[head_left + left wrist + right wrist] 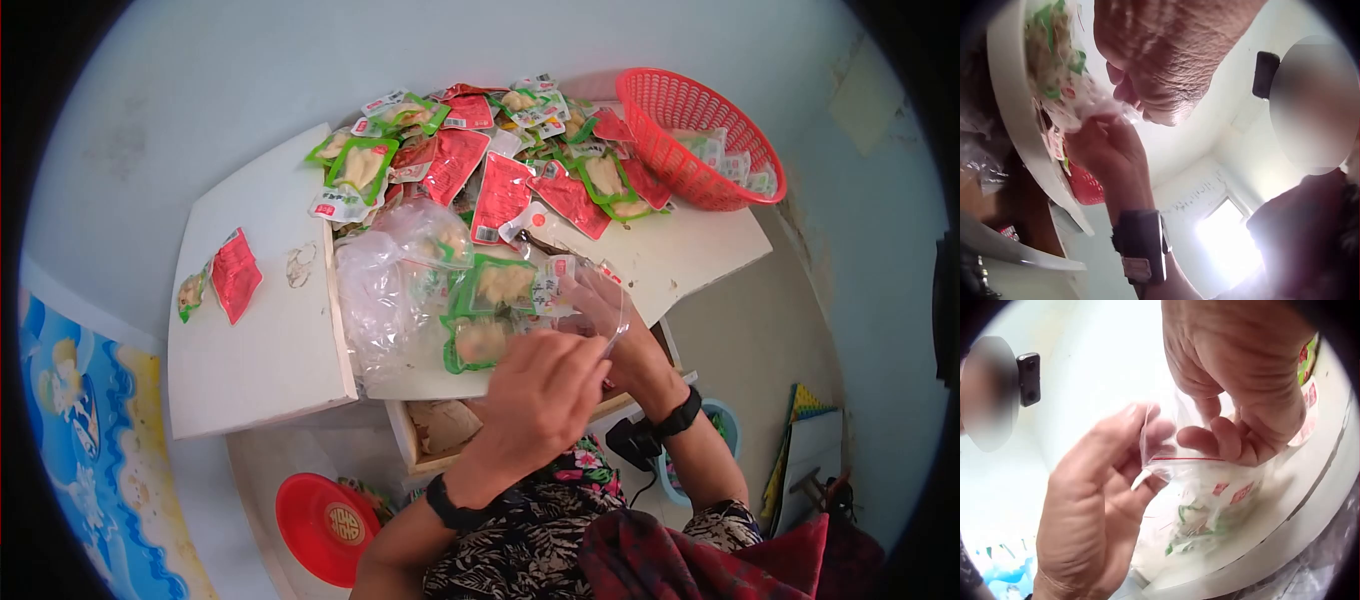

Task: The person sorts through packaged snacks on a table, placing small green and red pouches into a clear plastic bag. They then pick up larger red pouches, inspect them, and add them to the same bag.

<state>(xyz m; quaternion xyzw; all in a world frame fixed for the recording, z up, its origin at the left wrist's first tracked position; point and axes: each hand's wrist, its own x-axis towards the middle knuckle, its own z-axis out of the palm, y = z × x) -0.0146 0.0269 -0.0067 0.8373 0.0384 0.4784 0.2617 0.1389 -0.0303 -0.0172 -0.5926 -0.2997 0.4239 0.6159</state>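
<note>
A clear zip-lock bag [1210, 478] with a red line near its mouth lies over the front of the table. Inside it show green-edged food packets [503, 287] with pale pieces in them. My left hand [545, 390] pinches the bag's edge at the mouth, thumb and fingers on the film in the right wrist view. Across from it, my right hand [605, 325] holds the bag's mouth with curled fingers [1229, 439], close above the red line. In the left wrist view the right hand [1107, 147] grips the crumpled film, and the left hand's fingertips are partly hidden.
Crumpled clear plastic bags [375, 300] lie left of the filled bag. Behind is a heap of red packets [500, 195] and green-edged ones. A red basket [700, 130] holds packets at the back right. Below are an open drawer [440, 430] and a red basin [310, 540].
</note>
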